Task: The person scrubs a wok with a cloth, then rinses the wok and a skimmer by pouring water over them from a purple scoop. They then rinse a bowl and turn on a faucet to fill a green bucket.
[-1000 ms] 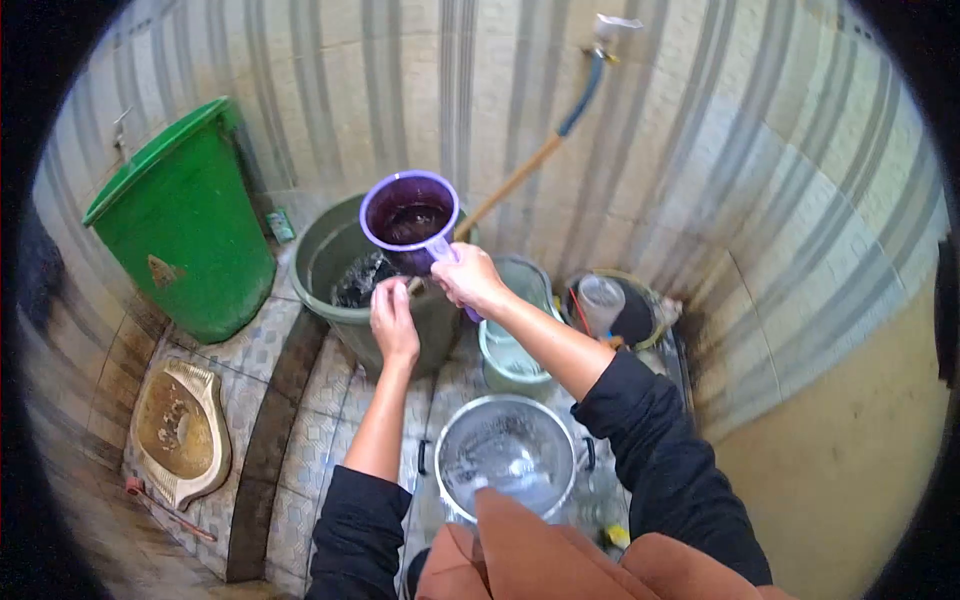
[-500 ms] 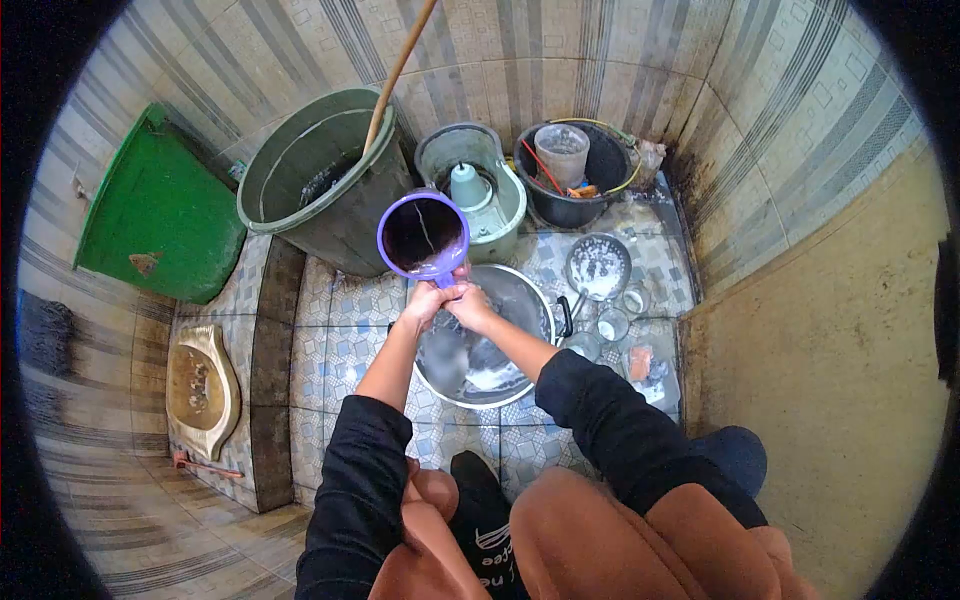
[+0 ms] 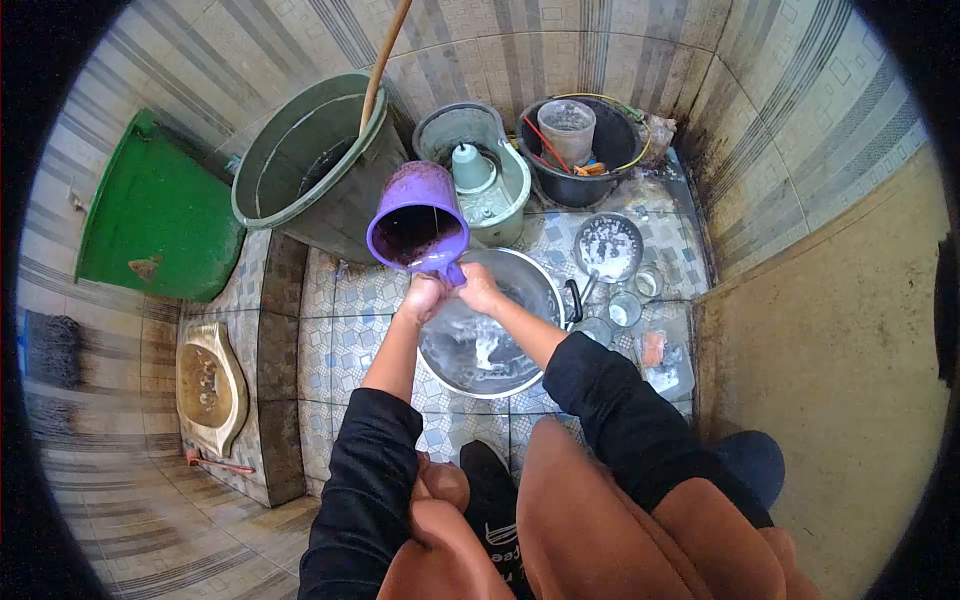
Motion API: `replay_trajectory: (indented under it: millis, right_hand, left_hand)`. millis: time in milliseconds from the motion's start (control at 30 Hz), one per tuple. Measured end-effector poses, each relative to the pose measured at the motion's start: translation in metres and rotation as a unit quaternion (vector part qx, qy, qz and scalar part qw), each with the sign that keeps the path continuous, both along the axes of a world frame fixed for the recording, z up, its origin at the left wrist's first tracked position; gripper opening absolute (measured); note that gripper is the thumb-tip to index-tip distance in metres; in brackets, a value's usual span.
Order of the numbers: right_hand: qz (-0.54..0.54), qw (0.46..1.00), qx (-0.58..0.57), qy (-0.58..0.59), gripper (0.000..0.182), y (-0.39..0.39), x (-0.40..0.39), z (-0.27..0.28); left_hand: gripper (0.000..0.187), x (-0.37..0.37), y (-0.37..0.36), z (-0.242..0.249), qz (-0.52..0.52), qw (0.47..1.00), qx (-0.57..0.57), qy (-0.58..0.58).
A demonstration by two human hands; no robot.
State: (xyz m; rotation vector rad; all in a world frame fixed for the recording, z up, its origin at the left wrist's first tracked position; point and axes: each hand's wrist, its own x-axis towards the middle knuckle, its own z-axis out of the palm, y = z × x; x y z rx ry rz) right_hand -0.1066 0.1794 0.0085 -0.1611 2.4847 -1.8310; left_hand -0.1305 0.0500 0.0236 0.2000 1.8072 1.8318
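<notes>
A purple dipper [image 3: 415, 205] tilts with its mouth toward me, above the far rim of a large metal pot [image 3: 490, 388]. My right hand [image 3: 478, 288] is closed around the dipper's handle. Close beside it, my left hand [image 3: 425, 298] sits under the dipper's rim with its fingers drawn together; what they hold, if anything, is hidden. Cloudy water with white foam [image 3: 487, 348] lies in the pot, which stands on the tiled floor.
Behind stand a large grey-green bin [image 3: 300, 150] with a stick, a green tub [image 3: 505, 215] and a black basin [image 3: 575, 188]. A foamy pan [image 3: 608, 248], glasses [image 3: 625, 309] and a soap tray [image 3: 675, 375] lie right. A squat toilet [image 3: 212, 390] is left.
The dipper has tipped further, so its outer side and base now show. Both hands have shifted slightly, and the foam in the pot has moved. The whole view has shifted a little.
</notes>
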Motion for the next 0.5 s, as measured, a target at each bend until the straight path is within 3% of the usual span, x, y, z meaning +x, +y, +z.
replay_trajectory:
  millis: [67, 100, 133, 200, 267, 333, 367, 400, 467, 500]
  right_hand:
    - [0.0, 1.0, -0.02, -0.01, 0.017, -0.003, 0.005, 0.013]
    - [-0.002, 0.999, -0.043, -0.018, 0.019, -0.006, 0.007, 0.017]
    - [-0.001, 0.999, -0.043, -0.017, 0.019, -0.011, 0.005, 0.016]
    - [-0.122, 0.989, -0.049, 0.067, 0.019, -0.02, 0.003, 0.01]
    - [-0.117, 0.989, -0.03, 0.084, 0.022, -0.019, 0.006, 0.019]
    - [-0.112, 0.989, -0.01, 0.1, 0.025, -0.022, 0.011, 0.023]
    - [-0.137, 0.985, -0.035, 0.097, 0.023, -0.025, 0.013, 0.026]
    - [-0.161, 0.981, -0.059, 0.093, 0.022, -0.028, 0.015, 0.026]
    - [-0.15, 0.987, -0.02, 0.061, 0.021, -0.038, 0.01, 0.002]
    - [-0.176, 0.979, -0.064, 0.084, 0.018, -0.047, 0.004, -0.026]
  left_hand:
    - [0.01, 0.021, 0.025, 0.035, 0.16, 0.976, 0.016, -0.146]
    - [0.02, 0.016, 0.022, 0.011, 0.194, 0.962, -0.022, -0.192]
    - [0.02, 0.012, 0.019, -0.004, 0.195, 0.962, -0.021, -0.191]
    - [0.023, 0.004, 0.015, -0.031, 0.245, 0.93, 0.061, -0.266]
    - [0.026, 0.0, 0.007, -0.044, 0.22, 0.938, 0.07, -0.26]
    - [0.03, 0.009, 0.016, -0.031, 0.272, 0.892, 0.228, -0.28]
    - [0.034, 0.003, 0.019, -0.043, 0.289, 0.867, 0.225, -0.336]
    - [0.034, 0.0, 0.014, -0.056, 0.291, 0.867, 0.226, -0.335]
    - [0.035, -0.002, 0.011, -0.083, 0.204, 0.954, 0.126, -0.18]
    - [0.036, -0.013, 0.008, -0.093, 0.156, 0.98, 0.073, -0.098]
